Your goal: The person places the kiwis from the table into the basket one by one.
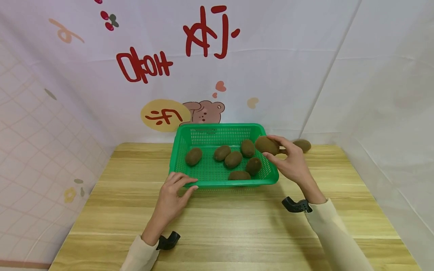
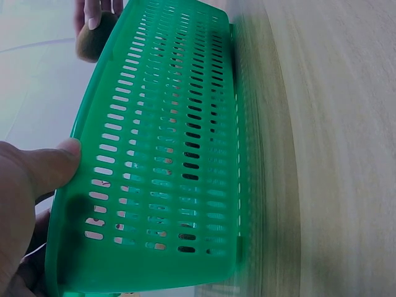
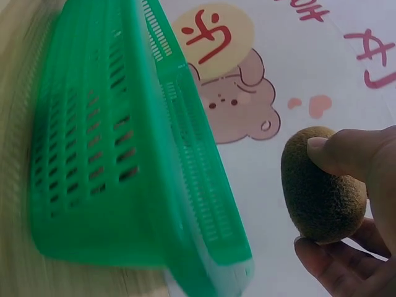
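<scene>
A green plastic basket [image 1: 217, 184] stands on the table with several brown kiwis [image 1: 233, 159] lying in it. At its front left corner my left hand [image 1: 174, 194] grips the rim; in the left wrist view the thumb [image 2: 52, 164] presses the outside and the other fingers are partly hidden behind the rim. My right hand [image 1: 291, 162] holds a kiwi [image 1: 266, 145] between thumb and fingers at the basket's right rim. The right wrist view shows this kiwi [image 3: 322, 185] raised beside the basket [image 3: 99, 142], apart from it.
Another kiwi [image 1: 302, 145] is partly hidden behind my right hand, at the back right of the wooden table [image 1: 230, 229]. A white printed cloth [image 1: 278, 56] hangs behind the table, and pale cloths flank both sides. Each wrist wears a black mount [image 1: 297, 205].
</scene>
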A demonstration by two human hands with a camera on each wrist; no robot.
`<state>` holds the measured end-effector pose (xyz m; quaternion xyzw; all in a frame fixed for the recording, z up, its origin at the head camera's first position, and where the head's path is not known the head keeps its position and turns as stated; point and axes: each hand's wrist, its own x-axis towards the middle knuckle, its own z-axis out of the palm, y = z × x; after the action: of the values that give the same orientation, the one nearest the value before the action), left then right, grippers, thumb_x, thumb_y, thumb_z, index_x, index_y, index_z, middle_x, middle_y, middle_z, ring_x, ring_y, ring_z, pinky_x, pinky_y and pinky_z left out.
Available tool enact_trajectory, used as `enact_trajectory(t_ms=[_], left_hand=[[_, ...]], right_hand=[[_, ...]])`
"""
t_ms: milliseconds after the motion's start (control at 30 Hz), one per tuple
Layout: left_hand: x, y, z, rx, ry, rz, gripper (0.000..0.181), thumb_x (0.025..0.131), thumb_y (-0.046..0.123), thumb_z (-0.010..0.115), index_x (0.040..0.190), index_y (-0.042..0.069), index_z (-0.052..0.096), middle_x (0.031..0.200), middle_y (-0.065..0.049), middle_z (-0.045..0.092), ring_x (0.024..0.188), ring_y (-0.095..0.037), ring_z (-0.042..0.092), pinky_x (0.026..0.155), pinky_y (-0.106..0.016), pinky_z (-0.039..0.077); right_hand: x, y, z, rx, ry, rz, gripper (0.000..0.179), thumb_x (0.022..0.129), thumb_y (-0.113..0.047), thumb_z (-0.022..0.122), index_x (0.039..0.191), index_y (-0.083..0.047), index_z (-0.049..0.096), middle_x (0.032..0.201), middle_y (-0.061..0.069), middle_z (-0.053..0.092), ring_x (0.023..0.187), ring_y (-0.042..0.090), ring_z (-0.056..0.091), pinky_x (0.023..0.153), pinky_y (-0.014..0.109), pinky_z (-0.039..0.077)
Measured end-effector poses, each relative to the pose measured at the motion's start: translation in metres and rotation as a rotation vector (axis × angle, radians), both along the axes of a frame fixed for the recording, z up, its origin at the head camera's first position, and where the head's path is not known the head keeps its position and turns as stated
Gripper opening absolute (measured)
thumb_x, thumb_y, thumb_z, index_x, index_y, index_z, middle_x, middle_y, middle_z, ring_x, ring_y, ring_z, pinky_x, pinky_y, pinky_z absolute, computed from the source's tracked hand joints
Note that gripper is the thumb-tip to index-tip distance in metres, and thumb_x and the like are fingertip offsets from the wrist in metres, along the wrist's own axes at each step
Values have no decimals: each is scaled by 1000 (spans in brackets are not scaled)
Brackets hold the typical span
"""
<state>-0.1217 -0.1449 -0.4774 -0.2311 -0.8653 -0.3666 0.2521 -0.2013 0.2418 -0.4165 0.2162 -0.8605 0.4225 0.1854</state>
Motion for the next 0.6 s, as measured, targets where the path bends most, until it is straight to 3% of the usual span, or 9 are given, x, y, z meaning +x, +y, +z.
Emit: enact_trajectory(t_ms=[267,600], left_hand=[[-1,0,-1,-3,-17,1,18,88,18,83,105,15,80,100,2,72,95,-15,56,81,-30,50],[-1,-1,-1,1,-21,1,18,88,17,83,105,15,80,100,3,72,95,-15,56,81,-29,50]], right_hand=[[0,-19,2,29,-19,54,56,89,-14,82,141,-13,62,130,7,69,111,20,66,87,11,53],[-3,-40,1,60,-36,94,57,89,-18,83,141,-14,62,127,7,69,107,21,68,85,25,57]])
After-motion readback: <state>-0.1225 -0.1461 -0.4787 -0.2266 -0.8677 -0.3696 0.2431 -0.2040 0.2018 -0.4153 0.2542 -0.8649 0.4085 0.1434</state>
